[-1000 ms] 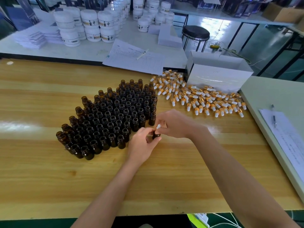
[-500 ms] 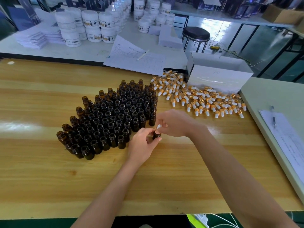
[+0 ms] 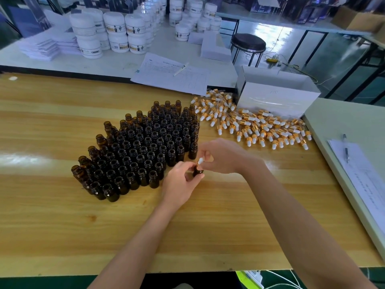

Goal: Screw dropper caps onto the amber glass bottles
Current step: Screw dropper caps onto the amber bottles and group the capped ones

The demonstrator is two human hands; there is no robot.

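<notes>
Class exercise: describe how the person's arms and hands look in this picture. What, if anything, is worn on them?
Both are bare. The left hand and right hand have no gloves on them, and no ring, watch or bracelet shows. The left forearm and right forearm are uncovered down to the picture's lower edge, with no sleeve in view.

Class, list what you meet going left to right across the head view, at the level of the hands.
Open bottles → left hand gripping a bottle → right hand pinching its cap → pen on paper.
</notes>
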